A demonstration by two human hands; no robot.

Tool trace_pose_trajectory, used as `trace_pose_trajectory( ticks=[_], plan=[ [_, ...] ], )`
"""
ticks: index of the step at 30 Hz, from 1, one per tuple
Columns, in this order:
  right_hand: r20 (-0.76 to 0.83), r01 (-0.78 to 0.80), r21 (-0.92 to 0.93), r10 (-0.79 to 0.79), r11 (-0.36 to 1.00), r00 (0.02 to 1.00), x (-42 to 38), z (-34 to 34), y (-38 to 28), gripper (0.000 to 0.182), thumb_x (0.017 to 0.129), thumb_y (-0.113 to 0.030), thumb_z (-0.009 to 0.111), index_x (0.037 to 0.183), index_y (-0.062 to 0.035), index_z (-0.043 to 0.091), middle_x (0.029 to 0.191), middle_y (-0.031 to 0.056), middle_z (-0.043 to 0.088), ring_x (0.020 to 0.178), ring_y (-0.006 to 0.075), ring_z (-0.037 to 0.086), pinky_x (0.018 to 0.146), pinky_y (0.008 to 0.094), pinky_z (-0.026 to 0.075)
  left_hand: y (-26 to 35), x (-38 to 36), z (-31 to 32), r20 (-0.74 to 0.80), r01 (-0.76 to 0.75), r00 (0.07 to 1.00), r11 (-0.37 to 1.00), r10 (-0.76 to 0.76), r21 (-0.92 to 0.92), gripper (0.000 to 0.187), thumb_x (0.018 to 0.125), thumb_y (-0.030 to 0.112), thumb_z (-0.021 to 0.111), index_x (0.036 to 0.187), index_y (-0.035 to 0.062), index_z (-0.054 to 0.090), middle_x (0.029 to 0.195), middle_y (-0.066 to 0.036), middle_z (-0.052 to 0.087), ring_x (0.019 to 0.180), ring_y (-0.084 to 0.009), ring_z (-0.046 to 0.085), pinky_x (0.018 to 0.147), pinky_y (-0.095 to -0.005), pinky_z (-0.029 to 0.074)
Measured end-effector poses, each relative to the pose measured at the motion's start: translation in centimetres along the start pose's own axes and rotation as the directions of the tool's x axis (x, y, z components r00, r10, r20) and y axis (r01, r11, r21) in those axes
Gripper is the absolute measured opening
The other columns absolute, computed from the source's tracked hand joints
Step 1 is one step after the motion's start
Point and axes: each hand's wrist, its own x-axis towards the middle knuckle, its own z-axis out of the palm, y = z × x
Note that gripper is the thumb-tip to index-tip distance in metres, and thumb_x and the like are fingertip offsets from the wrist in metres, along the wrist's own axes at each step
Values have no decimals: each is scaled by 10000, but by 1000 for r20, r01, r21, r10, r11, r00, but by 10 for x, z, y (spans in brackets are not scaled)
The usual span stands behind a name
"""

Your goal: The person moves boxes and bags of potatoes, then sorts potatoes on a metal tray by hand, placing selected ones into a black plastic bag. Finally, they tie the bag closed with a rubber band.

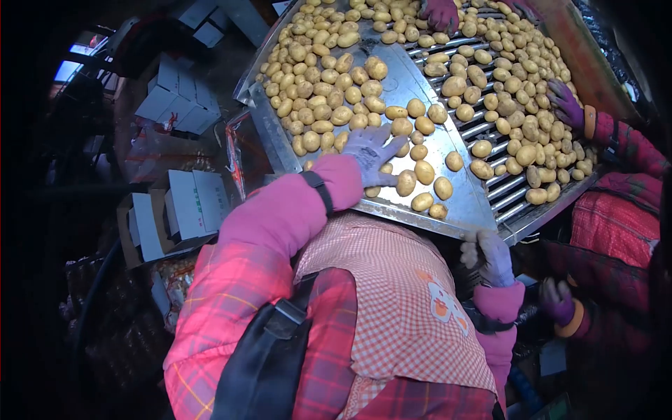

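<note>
L hand (369, 150), gloved, flat on metal tray (458, 192), fingers spread over potatoes (329, 98), grip open, nothing held. R hand (490, 255) below tray lip, fingers curled; contents cannot tell. Loose potatoes near lower edge (428, 201).

Risks, judged:
- Sweep too hard: potatoes roll off lip.
- Co-worker's purple glove (565, 105) near rollers (490, 126); pinch poss.
- Boxes (185, 203) at left well apart.

No words, numbers or brand names can be read anywhere. The white cardboard boxes (178, 87) at the left carry small red marks too blurred to make out. The apron (392, 294) bears only a small orange cartoon picture, without legible lettering.
</note>
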Motion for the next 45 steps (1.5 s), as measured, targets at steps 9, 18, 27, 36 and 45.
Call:
trace_pose_trajectory(
  ticks=[9, 18, 27, 36, 45],
  plan=[
    [151, 377, -813, -466, 443, 872, 68, 85, -45, 304, 922, -248, 559, 1119, -21, 602, 886, 114, 650, 813, 257, 633, 722, 343, 493, -26, 16, -19, -255, 82, 943, 889, -215, -450, 585, 828, 389, 637, 1320, 112, 486, 1130, -211, 596, 1010, -334, 605, 849, -416, 473],
    [255, 257, -966, -206, -18, 945, 141, 115, -13, 509, 729, -294, 709, 1173, -132, 519, 1214, 180, 476, 965, 370, 583, 788, 467, 496, -88, -82, -32, -223, 338, 811, 745, -540, -575, 399, 922, 280, 564, 1239, 40, 550, 1167, -195, 599, 1058, -292, 606, 899, -377, 484],
    [362, 403, -884, -198, 238, 911, 116, 130, -59, 233, 818, -262, 634, 978, -94, 654, 945, 121, 613, 875, 313, 600, 767, 418, 477, -82, -93, -30, -251, 274, 811, 722, -528, -635, 295, 925, 175, 565, 1187, 42, 589, 1110, -150, 633, 1018, -233, 609, 876, -328, 481],
    [392, 423, -887, 182, -186, 902, 143, 148, -37, 416, 770, -415, 665, 1080, -171, 532, 965, 140, 633, 901, 329, 642, 749, 468, 492, -36, 41, -24, -167, -7, 984, 927, -60, -375, 359, 877, 177, 522, 1225, 93, 554, 995, -165, 621, 943, -313, 629, 802, -413, 501],
    [207, 53, -789, 183, 612, 961, 119, 103, -64, 515, 742, -376, 702, 1164, -110, 573, 987, 125, 651, 911, 244, 637, 820, 361, 485, -1, 125, -9, 199, 202, 961, 979, -190, -42, 481, 841, 247, 536, 1315, 185, 476, 1111, -129, 600, 920, -292, 644, 741, -454, 512]
  ],
)
